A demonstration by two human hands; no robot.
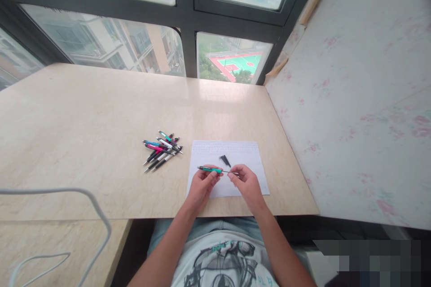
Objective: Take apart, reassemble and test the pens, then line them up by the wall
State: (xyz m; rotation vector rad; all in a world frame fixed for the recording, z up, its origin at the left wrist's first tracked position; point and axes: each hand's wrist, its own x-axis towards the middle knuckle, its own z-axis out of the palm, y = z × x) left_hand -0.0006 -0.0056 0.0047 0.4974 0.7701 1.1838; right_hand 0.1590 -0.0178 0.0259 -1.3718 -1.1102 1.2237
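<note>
My left hand [204,187] is closed around the green barrel of a pen [209,169], whose dark clip end points left. From the barrel's right end a thin dark refill [226,171] sticks out. My right hand [247,184] pinches that refill between thumb and fingertips. Both hands are just above a sheet of paper [198,152] with lines of writing near its top. Just beyond my fingers, a few small black pen grips [225,160] lie on the sheet.
Left of the paper lies a pile of click pens [163,150] in several colours. The pale tabletop [101,121] runs back to a dark window frame [188,18]. A floral-papered wall [353,98] bounds the right side. A white cable [90,202] loops at the left front.
</note>
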